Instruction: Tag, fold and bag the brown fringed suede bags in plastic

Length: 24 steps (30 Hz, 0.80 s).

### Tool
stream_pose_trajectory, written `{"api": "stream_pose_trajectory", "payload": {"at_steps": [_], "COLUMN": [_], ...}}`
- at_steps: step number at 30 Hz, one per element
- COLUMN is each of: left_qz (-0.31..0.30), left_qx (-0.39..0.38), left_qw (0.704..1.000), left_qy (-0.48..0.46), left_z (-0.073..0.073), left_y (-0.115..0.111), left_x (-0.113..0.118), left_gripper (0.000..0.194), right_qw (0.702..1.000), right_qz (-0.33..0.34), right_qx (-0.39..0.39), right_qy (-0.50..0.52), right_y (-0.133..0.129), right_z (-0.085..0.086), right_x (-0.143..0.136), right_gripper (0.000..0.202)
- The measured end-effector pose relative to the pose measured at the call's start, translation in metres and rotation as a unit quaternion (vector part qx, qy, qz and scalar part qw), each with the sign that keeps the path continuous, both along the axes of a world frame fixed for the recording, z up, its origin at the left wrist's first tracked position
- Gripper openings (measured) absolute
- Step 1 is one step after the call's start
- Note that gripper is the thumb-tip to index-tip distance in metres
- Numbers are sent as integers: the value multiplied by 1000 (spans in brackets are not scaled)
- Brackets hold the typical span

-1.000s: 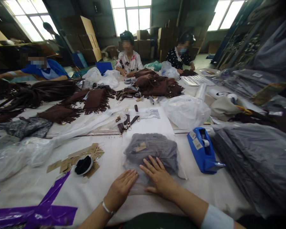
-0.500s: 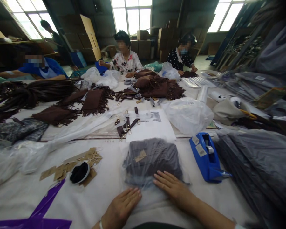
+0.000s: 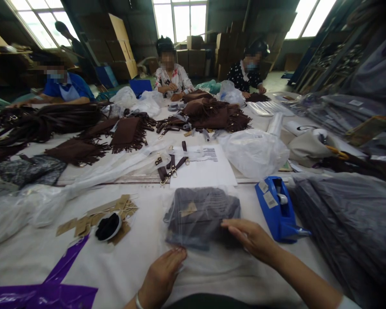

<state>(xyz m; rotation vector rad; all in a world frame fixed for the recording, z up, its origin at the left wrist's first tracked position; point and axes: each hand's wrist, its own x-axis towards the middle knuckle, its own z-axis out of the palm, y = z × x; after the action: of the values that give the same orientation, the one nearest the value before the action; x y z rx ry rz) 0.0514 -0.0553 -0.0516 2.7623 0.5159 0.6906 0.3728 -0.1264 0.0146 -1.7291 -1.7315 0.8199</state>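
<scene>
A dark grey folded fabric item [image 3: 202, 219] lies inside a clear plastic bag [image 3: 212, 259], with a small brown tag [image 3: 188, 210] showing through the film. My left hand [image 3: 164, 272] rests at the bag's near left corner, turned partly on its edge, fingers stretched out and close together. My right hand [image 3: 252, 238] is at the right side of the bag, fingers extended over the dark fabric, the thumb below them. Neither hand is wrapped round anything that I can see.
A blue tape dispenser [image 3: 275, 210] stands right of the bag, beside stacked dark bagged items [image 3: 344, 219]. Leftward lie brown tags [image 3: 80, 225], a small round dish [image 3: 108, 226] and purple plastic [image 3: 51, 292]. Fringed brown pouches [image 3: 127, 134] lie farther back; several people sit across the table.
My right hand has moved right and lifted off its flat position to the bag's side. My left hand has shifted slightly left and rolled onto its edge.
</scene>
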Motion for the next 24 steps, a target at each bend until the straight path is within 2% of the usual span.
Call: {"api": "stream_pose_trajectory", "payload": {"at_steps": [2, 5, 6, 8, 11, 14, 16, 18, 19, 20, 22, 23, 24], "left_qz": [-9, -20, -27, -44, -57, -42, -30, -12, 2, 16, 34, 39, 43], "left_qx": [8, 11, 16, 33, 41, 0, -24, -49, -68, -87, -114, -117, -114], "left_qw": [1000, 1000, 999, 999, 997, 999, 999, 998, 997, 996, 992, 991, 991], "left_qy": [-2, 14, 15, 1, -15, -3, -12, -27, -31, -34, -40, -46, -53], "left_z": [0, -6, -9, -16, -25, -24, -17, -6, 0, 7, 19, 25, 30], "left_y": [-2, -4, -4, -3, 0, 2, 3, 4, 4, 4, 3, 3, 2], "left_x": [-3, -8, -9, -13, -15, -13, -11, -8, -6, -4, 1, 5, 8], "left_gripper": [34, 38, 40, 43, 45, 39, 36, 33, 31, 30, 31, 32, 35], "right_qw": [997, 993, 992, 993, 990, 990, 996, 999, 998, 993, 962, 944, 937], "right_qz": [-39, -30, -16, 18, 40, 27, 4, -18, -7, 31, 177, 242, 277], "right_qx": [66, 77, 69, 53, 37, 30, 38, 39, 25, 1, -62, -81, -84], "right_qy": [-27, -90, -100, -107, -133, -132, -83, 2, 54, 110, 196, 208, 197], "right_y": [50, 112, 124, 131, 113, 85, 68, 50, 41, 31, 11, 3, -4], "right_z": [9, -1, -9, -28, -51, -54, -39, -12, 3, 19, 43, 50, 51], "right_x": [6, 4, -1, -14, -29, -29, -28, -33, -39, -47, -66, -75, -84], "right_gripper": [35, 46, 47, 45, 43, 45, 45, 42, 39, 36, 34, 36, 39]}}
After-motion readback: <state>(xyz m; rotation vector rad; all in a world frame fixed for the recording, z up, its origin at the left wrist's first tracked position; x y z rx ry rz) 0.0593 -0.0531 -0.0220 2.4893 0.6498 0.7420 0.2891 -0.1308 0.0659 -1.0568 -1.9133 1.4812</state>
